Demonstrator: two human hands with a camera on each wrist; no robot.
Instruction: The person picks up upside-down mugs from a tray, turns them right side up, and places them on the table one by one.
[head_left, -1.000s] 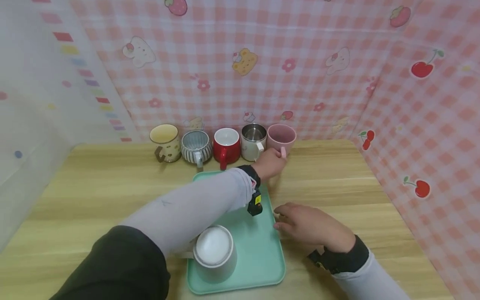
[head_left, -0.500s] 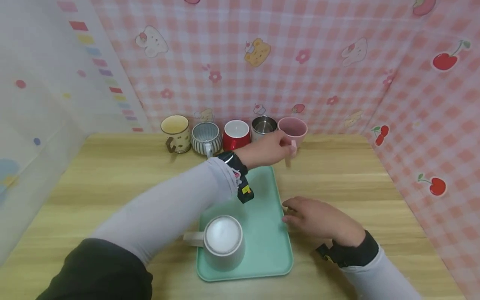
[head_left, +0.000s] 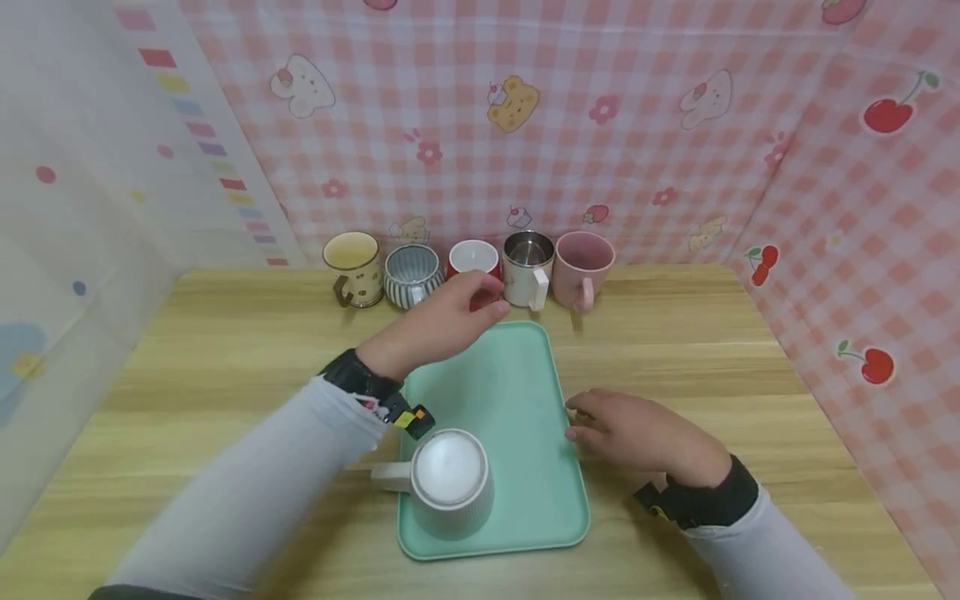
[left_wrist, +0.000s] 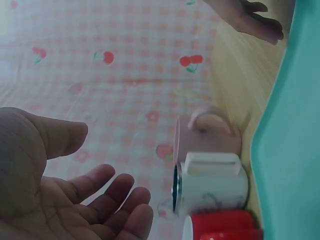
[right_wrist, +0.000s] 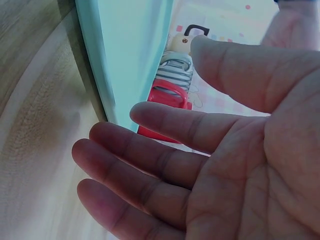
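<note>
My left hand (head_left: 442, 321) hovers over the far end of the green tray (head_left: 525, 433), in front of the red mug (head_left: 474, 254), which it partly covers in the head view. Its fingers are relaxed and hold nothing, as the left wrist view shows. By the tray's right edge my right hand (head_left: 637, 433) rests with loose, empty fingers. A pale ribbed mug (head_left: 452, 500) stands upside down on the tray's near left part, its handle (head_left: 392, 476) pointing left. At the right end of the back row, the pink mug (head_left: 583, 271) stands upright beside a white steel-lined mug (head_left: 527, 279).
Left of the red mug stand a grey striped cup (head_left: 412, 275) and a yellow patterned mug (head_left: 354, 271) with a brown handle. The wooden table (head_left: 225, 400) meets a pink checked cloth wall (head_left: 450, 108) behind the row.
My left hand let go of the pink mug's handle and moved left and back towards me, to in front of the red mug. The right hand stayed by the tray. The head view shifted.
</note>
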